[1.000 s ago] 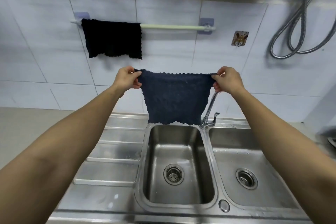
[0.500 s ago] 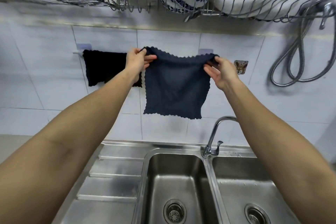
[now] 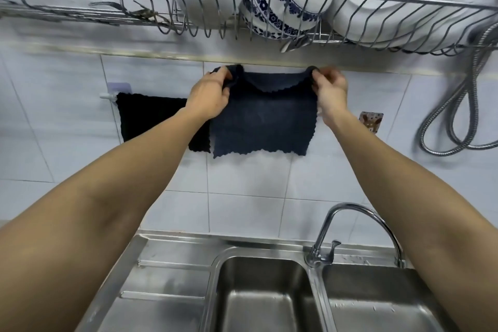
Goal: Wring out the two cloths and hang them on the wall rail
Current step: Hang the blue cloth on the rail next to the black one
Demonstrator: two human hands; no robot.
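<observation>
A dark blue cloth (image 3: pixel 262 127) hangs spread against the tiled wall, its top edge folded forward. My left hand (image 3: pixel 210 97) grips its upper left corner and my right hand (image 3: pixel 330 91) pinches its upper right corner. A black cloth (image 3: pixel 147 116) hangs over the wall rail (image 3: pixel 107 95) just to the left, partly hidden by my left forearm. Only the rail's left end shows; the blue cloth and my hands hide the remainder.
A wire dish rack (image 3: pixel 242 5) with white and blue-patterned plates sits close above my hands. A coiled metal hose (image 3: pixel 452 121) hangs at the right. Below are a double steel sink (image 3: pixel 269 291) and a curved faucet (image 3: pixel 350 226). A small wall hook (image 3: pixel 371 120) is beside my right wrist.
Both hands have raised the blue cloth from above the sink to the rail's height by the wall. Its top edge now folds over. The view has tilted up.
</observation>
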